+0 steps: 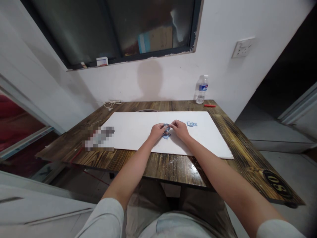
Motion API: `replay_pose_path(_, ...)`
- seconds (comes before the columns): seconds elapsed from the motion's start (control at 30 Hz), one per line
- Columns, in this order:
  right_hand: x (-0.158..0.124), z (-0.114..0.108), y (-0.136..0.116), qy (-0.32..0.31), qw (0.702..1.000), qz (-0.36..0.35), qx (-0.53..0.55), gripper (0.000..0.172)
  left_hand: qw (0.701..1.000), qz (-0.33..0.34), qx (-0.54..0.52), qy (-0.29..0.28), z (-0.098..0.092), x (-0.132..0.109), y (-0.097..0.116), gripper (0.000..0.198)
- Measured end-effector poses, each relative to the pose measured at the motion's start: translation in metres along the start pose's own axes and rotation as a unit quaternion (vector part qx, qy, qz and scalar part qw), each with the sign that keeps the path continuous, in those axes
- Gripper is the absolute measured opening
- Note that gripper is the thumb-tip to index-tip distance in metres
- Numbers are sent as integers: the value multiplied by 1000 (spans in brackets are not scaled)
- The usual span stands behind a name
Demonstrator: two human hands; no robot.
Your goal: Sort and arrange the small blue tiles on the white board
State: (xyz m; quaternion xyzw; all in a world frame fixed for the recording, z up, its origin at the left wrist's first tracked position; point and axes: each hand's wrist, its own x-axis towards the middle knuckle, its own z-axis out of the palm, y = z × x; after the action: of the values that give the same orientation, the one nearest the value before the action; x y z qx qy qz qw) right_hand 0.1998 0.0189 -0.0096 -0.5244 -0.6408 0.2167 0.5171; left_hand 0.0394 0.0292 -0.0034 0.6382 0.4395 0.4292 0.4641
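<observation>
My left hand (157, 131) is closed, thumb and fingers pinching small blue-and-white flat pieces (167, 126) that look like little cards. From the other side, my right hand (180, 129) is closed too, with its fingertips pressed together at the edge of the same pieces. Just below the fingers, more blue-and-white pieces (166, 136) lie fanned on a white board (133, 129). To the right of my right hand, a small overlapping group of similar pieces (192, 124) rests on the board. Their exact kind is too small to make out.
The board lies on a dark wooden table (168, 168). A water bottle (202, 89) stands at the back right beside a red pen-like object (209, 105). A white cable (112, 103) is coiled at the back left. Something blurred out (100, 138) sits on the left.
</observation>
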Motion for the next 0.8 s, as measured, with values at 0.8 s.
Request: replay_pose_path(0.8, 1, 4, 9, -121, 987, -45, -91, 12, 993, -24, -21, 114, -7, 5, 3, 33)
